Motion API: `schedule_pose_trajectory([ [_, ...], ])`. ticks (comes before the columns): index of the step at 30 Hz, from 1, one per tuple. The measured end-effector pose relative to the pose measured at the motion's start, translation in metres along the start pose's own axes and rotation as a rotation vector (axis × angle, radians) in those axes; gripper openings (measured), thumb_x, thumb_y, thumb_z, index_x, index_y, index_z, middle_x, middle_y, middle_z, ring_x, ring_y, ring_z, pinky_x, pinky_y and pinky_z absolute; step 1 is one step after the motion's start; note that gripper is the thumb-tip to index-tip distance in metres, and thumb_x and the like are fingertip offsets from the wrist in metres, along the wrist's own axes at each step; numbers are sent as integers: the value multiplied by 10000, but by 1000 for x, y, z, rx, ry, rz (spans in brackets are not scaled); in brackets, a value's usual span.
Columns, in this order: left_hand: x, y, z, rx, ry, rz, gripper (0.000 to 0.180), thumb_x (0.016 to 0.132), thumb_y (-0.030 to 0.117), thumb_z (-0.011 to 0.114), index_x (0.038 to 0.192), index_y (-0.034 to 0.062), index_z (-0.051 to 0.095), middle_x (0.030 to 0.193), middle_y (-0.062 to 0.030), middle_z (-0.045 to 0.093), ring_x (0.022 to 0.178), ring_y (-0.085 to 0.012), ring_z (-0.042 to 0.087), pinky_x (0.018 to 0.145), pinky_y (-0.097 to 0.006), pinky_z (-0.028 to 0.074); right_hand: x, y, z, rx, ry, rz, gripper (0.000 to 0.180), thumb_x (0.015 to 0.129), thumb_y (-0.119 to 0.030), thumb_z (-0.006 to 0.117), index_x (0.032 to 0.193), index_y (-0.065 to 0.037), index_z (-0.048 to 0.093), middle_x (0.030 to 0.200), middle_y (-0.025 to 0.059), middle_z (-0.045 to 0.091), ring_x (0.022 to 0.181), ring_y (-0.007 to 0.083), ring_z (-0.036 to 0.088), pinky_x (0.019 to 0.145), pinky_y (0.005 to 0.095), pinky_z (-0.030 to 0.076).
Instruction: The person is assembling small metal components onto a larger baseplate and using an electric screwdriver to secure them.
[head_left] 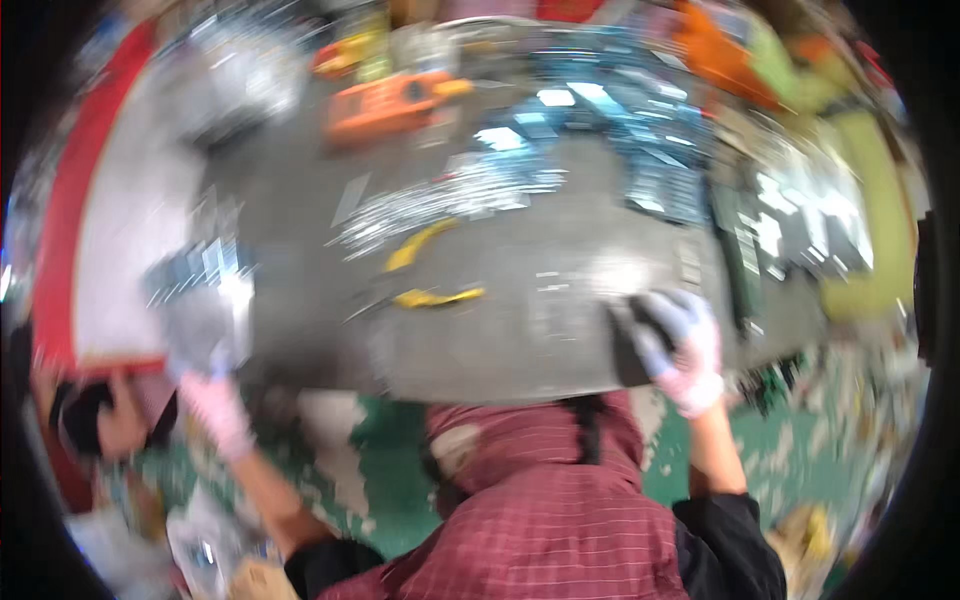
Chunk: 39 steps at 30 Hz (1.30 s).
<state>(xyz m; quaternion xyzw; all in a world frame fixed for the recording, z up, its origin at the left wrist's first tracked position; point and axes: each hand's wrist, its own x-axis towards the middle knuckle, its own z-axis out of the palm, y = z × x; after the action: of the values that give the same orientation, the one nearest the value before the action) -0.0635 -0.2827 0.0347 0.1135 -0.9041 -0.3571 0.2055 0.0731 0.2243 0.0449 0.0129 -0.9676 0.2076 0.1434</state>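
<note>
Motion blur smears the whole picture. My left hand (215,405), in a pale pink and white glove, is at the left edge of the table and grips the lower end of a shiny clear plastic pack (200,310); its contents are too smeared to tell. My right hand (685,350), gloved the same way, rests at the table's front edge on the right. Its thumb and fingers are spread apart around a dark shadowed gap, and nothing shows between them. Nearest to it is the grey tabletop (530,340).
Yellow-handled pliers (440,297) lie mid-table, below a heap of shiny clear packs (450,205). Blue glossy packs (660,150) fill the back right. An orange tool (385,108) lies at the back left. A red-edged white board (120,230) adjoins the left side; another person's hand (120,425) shows below it.
</note>
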Motion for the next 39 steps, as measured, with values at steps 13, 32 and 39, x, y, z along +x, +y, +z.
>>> schedule_pose_trajectory([
  [13,-102,150,102,-84,-391,713,490,853,365,630,1182,10,550,1219,-164,523,1166,-324,479,1058,-475,307,19,160,-118,-683,533,692,466,795,-396,670,1200,-174,603,1151,155,605,1103,345,542,970,435,411],
  [32,-173,229,158,-1663,-870,-369,682,891,295,606,1423,21,280,1336,-161,449,1215,-273,474,1045,-436,374,14,-34,3,214,326,-195,405,800,-277,691,1142,-76,606,1161,174,575,1088,363,551,936,484,420],
  [39,-137,200,127,-1507,-1049,-683,555,866,155,548,1373,20,367,1241,-194,527,1109,-412,557,903,-625,468,86,15,3,72,281,65,465,758,-372,698,1120,-88,627,876,152,659,972,321,598,806,412,486],
])
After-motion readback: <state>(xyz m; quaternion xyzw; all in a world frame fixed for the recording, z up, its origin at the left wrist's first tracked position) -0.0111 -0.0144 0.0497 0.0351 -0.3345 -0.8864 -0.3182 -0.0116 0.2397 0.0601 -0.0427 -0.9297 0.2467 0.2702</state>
